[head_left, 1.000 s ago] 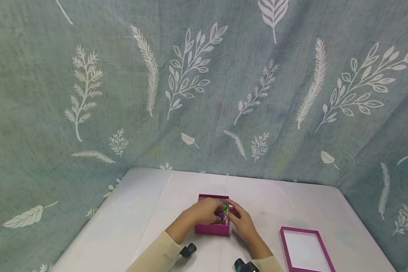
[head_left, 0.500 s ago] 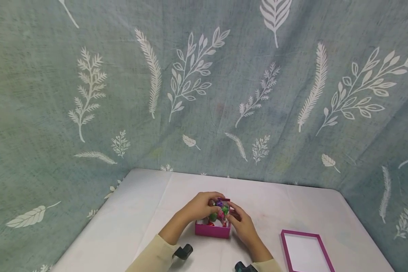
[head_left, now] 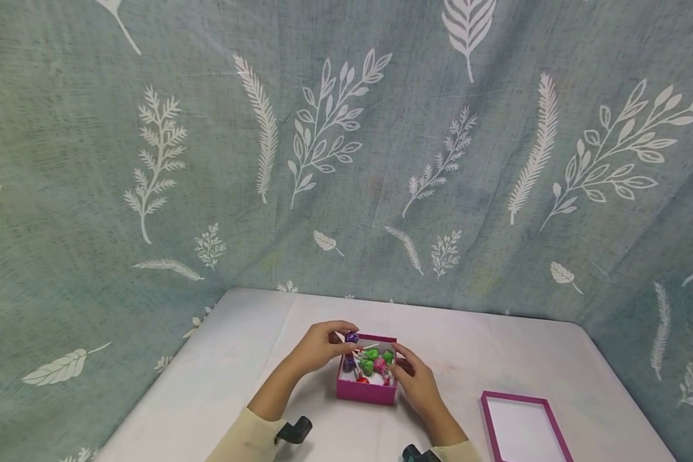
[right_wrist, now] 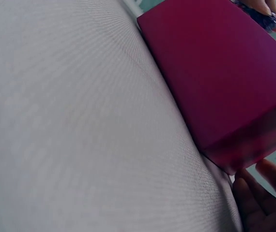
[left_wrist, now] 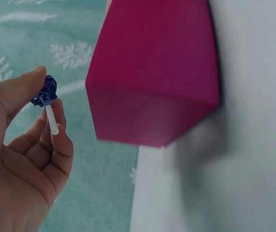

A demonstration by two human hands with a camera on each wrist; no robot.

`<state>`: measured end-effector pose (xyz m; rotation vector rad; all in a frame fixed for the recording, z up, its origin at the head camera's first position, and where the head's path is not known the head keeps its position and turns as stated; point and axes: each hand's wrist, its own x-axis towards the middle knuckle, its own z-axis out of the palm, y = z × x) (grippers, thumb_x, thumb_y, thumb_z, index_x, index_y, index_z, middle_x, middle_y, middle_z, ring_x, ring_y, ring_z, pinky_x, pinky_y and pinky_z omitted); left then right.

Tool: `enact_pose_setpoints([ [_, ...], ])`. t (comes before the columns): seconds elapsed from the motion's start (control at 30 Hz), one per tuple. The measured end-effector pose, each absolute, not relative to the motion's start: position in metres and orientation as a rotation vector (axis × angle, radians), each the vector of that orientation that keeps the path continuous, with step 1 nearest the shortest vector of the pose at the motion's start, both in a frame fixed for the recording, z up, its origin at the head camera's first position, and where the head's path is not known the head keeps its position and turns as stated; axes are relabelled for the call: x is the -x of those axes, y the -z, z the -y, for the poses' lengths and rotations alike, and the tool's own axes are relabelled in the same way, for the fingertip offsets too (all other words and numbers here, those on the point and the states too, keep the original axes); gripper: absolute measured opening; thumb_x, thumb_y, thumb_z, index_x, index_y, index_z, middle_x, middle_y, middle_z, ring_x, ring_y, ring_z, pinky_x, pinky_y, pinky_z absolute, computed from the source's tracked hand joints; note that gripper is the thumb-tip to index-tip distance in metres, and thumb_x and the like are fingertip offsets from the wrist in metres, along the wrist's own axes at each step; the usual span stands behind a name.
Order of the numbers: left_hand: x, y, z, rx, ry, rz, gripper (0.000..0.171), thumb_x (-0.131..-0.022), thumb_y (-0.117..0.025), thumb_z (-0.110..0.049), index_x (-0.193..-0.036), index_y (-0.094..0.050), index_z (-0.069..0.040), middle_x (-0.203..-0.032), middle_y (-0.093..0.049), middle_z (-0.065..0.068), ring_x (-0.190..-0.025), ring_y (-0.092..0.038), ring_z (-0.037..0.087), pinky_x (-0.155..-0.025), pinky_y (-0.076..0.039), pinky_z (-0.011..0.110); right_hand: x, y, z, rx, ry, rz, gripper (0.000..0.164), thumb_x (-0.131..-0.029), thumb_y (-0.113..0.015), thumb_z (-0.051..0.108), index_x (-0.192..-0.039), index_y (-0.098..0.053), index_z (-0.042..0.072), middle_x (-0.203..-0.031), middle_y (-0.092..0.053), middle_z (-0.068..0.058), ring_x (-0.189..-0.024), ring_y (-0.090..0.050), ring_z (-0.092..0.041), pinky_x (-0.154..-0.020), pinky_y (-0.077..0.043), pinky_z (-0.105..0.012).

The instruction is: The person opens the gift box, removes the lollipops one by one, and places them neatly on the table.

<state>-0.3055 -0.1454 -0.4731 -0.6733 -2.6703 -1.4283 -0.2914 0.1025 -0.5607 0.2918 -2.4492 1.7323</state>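
My left hand [head_left: 317, 350] pinches a lollipop in dark purple-blue wrap [head_left: 352, 337] over the back left corner of a magenta box [head_left: 366, 392]. In the left wrist view the lollipop's white stick [left_wrist: 52, 120] points down from between thumb and fingers. Inside the open box lie several wrapped lollipops, among them a green one [head_left: 367, 367] and a pink one [head_left: 380, 365]. At the box's right side, my right hand [head_left: 418, 384] holds the wall, fingertips at the rim. The right wrist view shows its fingers [right_wrist: 247, 193] against the box's outer face.
A magenta-edged lid [head_left: 522, 427] with a white inside lies upturned on the white table [head_left: 283, 321], to the right of the box. Behind the table hangs a green-blue cloth [head_left: 369, 160] with white leaf prints. A dark wrist camera [head_left: 296, 430] sits on the left sleeve.
My left hand has come up out of the box and moved left, now with the purple lollipop between its fingers. The right hand stays at the box's right wall.
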Motion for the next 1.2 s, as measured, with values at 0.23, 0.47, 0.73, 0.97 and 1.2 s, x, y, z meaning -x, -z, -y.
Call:
enact_pose_setpoints([
  [0.23, 0.300, 0.486, 0.163, 0.557, 1.497, 2.614, 0.035, -0.087, -0.075, -0.025, -0.118, -0.069, -0.012, -0.106, -0.068, 0.004, -0.073, -0.060, 0.015, -0.056, -0.047, 0.029, 0.290, 0.561, -0.103, -0.287, -1.726, 2.447, 0.046, -0.094, -0.062, 0.022, -0.139, -0.054, 0.026, -0.138, -0.054, -0.007, -0.118, -0.057, -0.029, -0.099, -0.043, -0.049],
  [0.47, 0.294, 0.500, 0.173, 0.499, 1.524, 2.630, 0.035, -0.086, -0.076, -0.024, -0.119, -0.069, -0.012, -0.106, -0.067, 0.005, -0.071, -0.059, 0.015, -0.055, -0.046, 0.027, 0.281, 0.559, -0.108, -0.494, -1.665, 2.536, 0.070, -0.089, -0.070, 0.035, -0.150, -0.039, 0.020, -0.148, -0.042, -0.014, -0.126, -0.050, -0.034, -0.102, -0.039, -0.051],
  [0.73, 0.296, 0.508, 0.177, 0.453, 1.479, 2.638, 0.032, -0.086, -0.076, -0.019, -0.116, -0.070, -0.012, -0.101, -0.068, 0.004, -0.072, -0.058, 0.015, -0.058, -0.047, 0.029, 0.281, 0.560, -0.111, -0.490, -1.618, 2.621, 0.082, -0.079, -0.078, 0.048, -0.148, -0.042, 0.023, -0.143, -0.048, -0.013, -0.125, -0.051, -0.034, -0.103, -0.035, -0.056],
  [0.97, 0.296, 0.508, 0.181, 0.433, 1.503, 2.641, 0.035, -0.085, -0.076, -0.018, -0.117, -0.069, -0.007, -0.100, -0.068, 0.005, -0.073, -0.060, 0.016, -0.060, -0.049, 0.030, 0.284, 0.561, -0.111, -0.419, -1.617, 2.638, 0.080, -0.078, -0.078, 0.048, -0.147, -0.043, 0.027, -0.135, -0.056, -0.014, -0.123, -0.053, -0.032, -0.104, -0.034, -0.056],
  [1.2, 0.300, 0.517, 0.192, 0.309, 1.560, 2.631, 0.036, -0.086, -0.076, -0.021, -0.117, -0.068, -0.005, -0.098, -0.068, 0.005, -0.075, -0.062, 0.016, -0.063, -0.052, 0.030, 0.283, 0.559, -0.111, -0.380, -1.634, 2.623, 0.081, -0.078, -0.078, 0.048, -0.147, -0.043, 0.025, -0.135, -0.055, -0.016, -0.124, -0.052, -0.032, -0.105, -0.035, -0.052],
])
